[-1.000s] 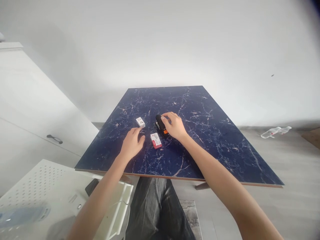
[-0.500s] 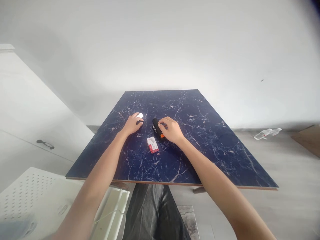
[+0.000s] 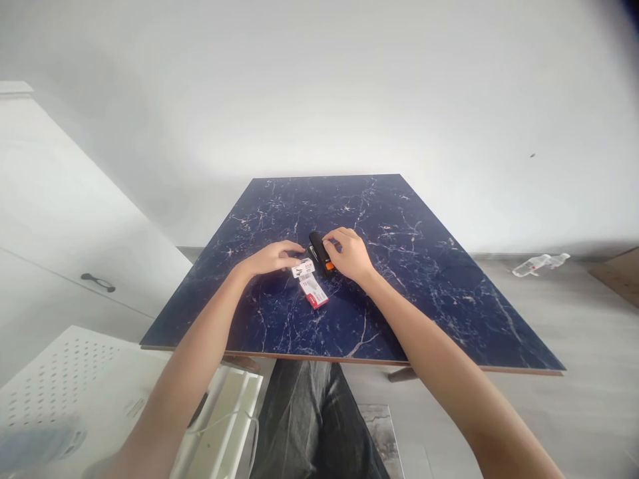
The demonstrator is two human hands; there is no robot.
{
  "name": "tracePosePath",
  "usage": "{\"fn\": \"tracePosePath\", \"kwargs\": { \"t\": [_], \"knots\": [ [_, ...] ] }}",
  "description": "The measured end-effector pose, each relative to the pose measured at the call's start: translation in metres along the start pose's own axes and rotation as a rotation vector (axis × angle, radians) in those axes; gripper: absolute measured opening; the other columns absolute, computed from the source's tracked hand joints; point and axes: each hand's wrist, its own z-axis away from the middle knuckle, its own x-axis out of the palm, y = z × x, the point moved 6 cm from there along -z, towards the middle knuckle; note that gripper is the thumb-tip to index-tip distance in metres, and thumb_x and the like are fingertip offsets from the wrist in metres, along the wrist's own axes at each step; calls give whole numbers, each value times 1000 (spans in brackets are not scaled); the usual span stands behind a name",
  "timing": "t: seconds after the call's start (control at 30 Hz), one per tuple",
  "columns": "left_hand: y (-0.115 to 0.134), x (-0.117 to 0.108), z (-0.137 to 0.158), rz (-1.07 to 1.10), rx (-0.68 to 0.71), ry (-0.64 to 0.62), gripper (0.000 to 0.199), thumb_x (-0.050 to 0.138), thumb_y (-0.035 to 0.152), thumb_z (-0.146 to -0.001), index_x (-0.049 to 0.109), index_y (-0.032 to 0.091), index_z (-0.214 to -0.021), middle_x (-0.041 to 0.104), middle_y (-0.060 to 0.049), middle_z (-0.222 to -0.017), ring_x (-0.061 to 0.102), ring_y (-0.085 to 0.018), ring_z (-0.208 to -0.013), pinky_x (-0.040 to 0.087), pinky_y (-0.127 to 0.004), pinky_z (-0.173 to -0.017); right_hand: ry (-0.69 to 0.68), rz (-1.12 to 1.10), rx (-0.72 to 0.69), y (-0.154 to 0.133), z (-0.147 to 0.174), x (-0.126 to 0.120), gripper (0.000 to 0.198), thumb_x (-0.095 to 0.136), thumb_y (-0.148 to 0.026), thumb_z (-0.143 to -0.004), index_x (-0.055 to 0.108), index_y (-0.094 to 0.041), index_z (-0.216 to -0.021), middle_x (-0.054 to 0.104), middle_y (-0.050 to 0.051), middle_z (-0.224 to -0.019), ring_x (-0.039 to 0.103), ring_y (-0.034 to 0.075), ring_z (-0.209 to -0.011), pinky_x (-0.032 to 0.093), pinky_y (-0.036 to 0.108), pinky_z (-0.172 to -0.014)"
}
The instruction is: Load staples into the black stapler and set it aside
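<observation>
A black stapler point(image 3: 316, 247) with an orange part lies on the blue marbled table point(image 3: 359, 313), slanting toward me. My right hand point(image 3: 348, 253) is closed on its right side, fingertips on the top. My left hand point(image 3: 277, 258) is at the stapler's left, its thumb and fingers on a small white printed box point(image 3: 302, 268); the far part of this box is hidden under the fingers. Just nearer to me, a red and white staple box point(image 3: 314, 293) lies flat on the table and meets the white box's near edge.
To the left stands a white cabinet with a dark handle point(image 3: 98, 282). A white perforated panel point(image 3: 60, 379) is at the lower left. Clear plastic bottles point(image 3: 540, 264) lie on the floor at the right, near a brown board point(image 3: 619, 276). The table's front edge is close to my legs.
My left hand has brought the small white box toward me and to the right, up against the staple box. My right hand stays at the stapler. The view has shifted slightly.
</observation>
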Motion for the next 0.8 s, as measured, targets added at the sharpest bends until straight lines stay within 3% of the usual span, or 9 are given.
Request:
{"fn": "tracePosePath", "kwargs": {
  "t": [0.1,0.17,0.3,0.43,0.5,0.57,0.67,0.8],
  "knots": [
    [6,12,5,54,11,-191,70,78,41,-81,55,27,-146,68,-11,-131,71,-24,-98,54,-32,-78,3,4,-12,-1,0,-1,18,53,-19,-93,71,-22,-92,73,7,-99,62,24,-96,48,39,-93],
    [10,17,7,81,11,-234,77,81,37,-77,53,26,-148,73,-9,-119,71,-25,-97,53,-31,-79,6,10,-22,-1,0,0,18,54,-19,-93,71,-23,-92,73,6,-99,62,25,-96,47,39,-94],
    [9,12,3,17,-33,-95,74,83,40,-74,58,24,-142,75,-6,-98,71,-23,-83,50,-30,-70,13,16,-35,2,1,4,17,55,-18,-92,71,-23,-92,73,6,-100,61,25,-97,46,40,-95],
    [7,1,4,-108,-72,45,51,83,48,-73,69,22,-116,70,-2,-78,63,-19,-65,43,-29,-60,5,-8,-59,-2,-1,-3,16,55,-20,-93,70,-22,-92,73,7,-101,62,24,-96,46,39,-94],
    [9,-2,5,-119,-72,86,45,82,49,-73,68,22,-106,71,-3,-80,63,-19,-66,43,-29,-61,-89,-29,-149,-15,-2,-10,12,58,-22,-92,70,-22,-91,73,6,-100,63,24,-96,45,40,-94],
    [12,0,6,-80,-53,76,40,82,46,-73,65,23,-100,74,-5,-97,65,-19,-72,46,-30,-65,-277,-31,-256,-34,0,-13,8,63,-26,-89,70,-22,-88,73,6,-95,63,23,-91,44,39,-92],
    [15,10,6,41,-4,-5,36,82,42,-73,58,22,-92,70,-7,-125,67,-19,-82,49,-31,-70,-566,-21,-300,-56,11,-11,6,68,-28,-85,69,-23,-81,72,3,-83,63,21,-79,44,38,-89],
    [16,18,2,185,54,-72,42,83,40,-70,52,21,-91,69,-9,-127,68,-22,-93,50,-33,-73,-701,-29,-326,-72,24,0,8,76,-25,-75,71,-27,-82,72,0,-92,66,24,-95,33,51,-111]
  ]
}}
